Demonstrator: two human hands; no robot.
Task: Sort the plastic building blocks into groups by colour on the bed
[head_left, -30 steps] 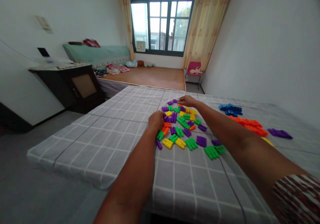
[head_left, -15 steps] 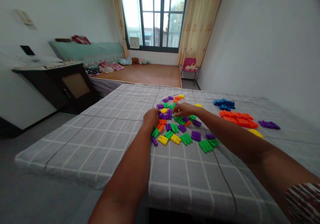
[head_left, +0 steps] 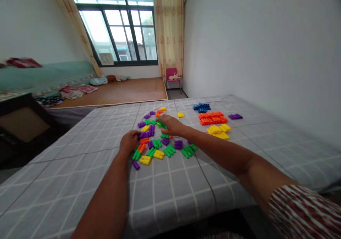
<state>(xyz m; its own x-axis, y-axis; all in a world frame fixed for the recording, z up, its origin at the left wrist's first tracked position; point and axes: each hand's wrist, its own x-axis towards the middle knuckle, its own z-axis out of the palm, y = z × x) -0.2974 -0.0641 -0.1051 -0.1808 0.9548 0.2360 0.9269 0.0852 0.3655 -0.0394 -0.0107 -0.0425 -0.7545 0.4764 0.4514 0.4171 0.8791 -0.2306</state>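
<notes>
Small plastic building blocks (head_left: 169, 150), shaped like joined tubes in green, purple, yellow and orange, lie in a loose cluster on the checked cloth. My left hand (head_left: 129, 141) rests at the cluster's left side, fingers curled, with fingertips by a purple block (head_left: 145, 134). Whether it grips anything is hidden. Over the cluster's far middle, my right hand (head_left: 171, 125) has its fingers closed on a green block (head_left: 161, 124). Orange blocks (head_left: 144, 140) and a yellow block (head_left: 145, 160) lie close to my left hand.
Sorted to the right are blue blocks (head_left: 201, 107), orange blocks (head_left: 213, 118), yellow blocks (head_left: 218, 131) and a purple block (head_left: 235, 116). A lone yellow block (head_left: 180, 115) lies beyond my right hand. The grey checked cloth (head_left: 170, 189) ends at a near edge.
My view has turned right, so the scene sits further left. My right hand stays over the cluster, with a green block now showing at its fingers. The left hand has drawn slightly nearer.
</notes>
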